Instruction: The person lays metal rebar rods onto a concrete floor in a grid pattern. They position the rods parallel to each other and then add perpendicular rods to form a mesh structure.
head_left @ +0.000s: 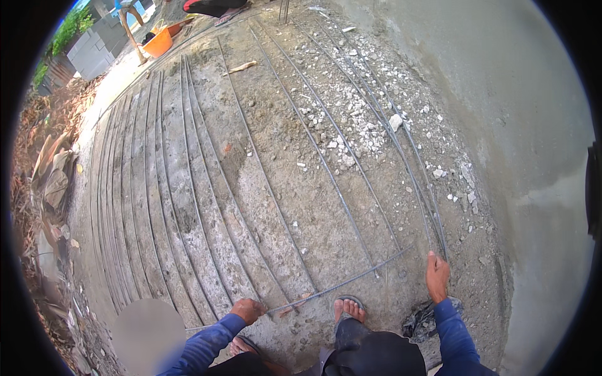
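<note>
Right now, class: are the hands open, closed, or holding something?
Left hand: closed on the crosswise metal rod.
Right hand: at the lower ends of the rightmost rods; grip cannot be told.

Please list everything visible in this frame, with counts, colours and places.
Long rods: over ten, dark grey, across the ground
Cross rod: one, dark grey, near the feet
Ground: one stretch, grey-brown, centre
Rubble: many pieces, whitish, upper right
Smooth concrete: one expanse, grey, right
Crumpled plastic: one heap, blackish, by the right forearm
Pale scrap: one, tan, top centre
Tub: one, orange, top left
Blocks: several, grey, top left
Plants: uncounted, green, top left
Other people: at least one, red-and-black clothing, top edge
Sleeves: two, blue, bottom
Feet: two, sandalled, bottom centre
Left hand: one, bare, at the cross rod
Right hand: one, bare, by right-side rod ends
</note>
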Demonstrator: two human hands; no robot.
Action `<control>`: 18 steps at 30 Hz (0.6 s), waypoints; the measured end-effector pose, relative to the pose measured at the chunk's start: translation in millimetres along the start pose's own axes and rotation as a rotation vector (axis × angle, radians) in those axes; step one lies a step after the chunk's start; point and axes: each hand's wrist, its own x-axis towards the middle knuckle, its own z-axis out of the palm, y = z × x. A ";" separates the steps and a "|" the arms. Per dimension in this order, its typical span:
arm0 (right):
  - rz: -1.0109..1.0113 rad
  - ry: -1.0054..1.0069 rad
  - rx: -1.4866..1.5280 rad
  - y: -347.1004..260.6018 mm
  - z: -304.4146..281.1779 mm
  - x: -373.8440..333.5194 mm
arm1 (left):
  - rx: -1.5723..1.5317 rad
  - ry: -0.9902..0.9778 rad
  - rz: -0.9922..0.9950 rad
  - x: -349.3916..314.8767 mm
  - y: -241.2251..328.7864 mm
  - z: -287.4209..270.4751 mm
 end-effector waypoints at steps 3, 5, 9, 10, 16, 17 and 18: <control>0.015 -0.068 0.059 3.7 -1.5 -21.0 | 0.024 -0.025 0.038 8.3 -8.0 5.1; 0.018 -0.093 0.086 1.9 -4.3 -39.7 | 0.041 -0.046 0.041 11.5 -9.4 11.0; 0.032 -0.194 0.151 -16.1 1.5 -71.1 | 0.040 -0.007 0.027 7.5 -7.9 7.9; 0.020 -0.234 0.182 -21.0 5.3 -76.0 | 0.028 0.011 0.043 7.2 -6.2 7.5; 0.098 -0.430 0.377 -83.4 56.1 -77.6 | -0.060 0.005 0.030 16.0 -18.3 18.0; 0.142 -0.462 0.437 -99.8 68.3 -75.3 | -0.038 0.003 0.035 17.6 -17.8 18.0; 0.187 -0.496 0.495 -114.2 80.4 -72.7 | -0.018 0.000 0.037 18.1 -17.0 18.3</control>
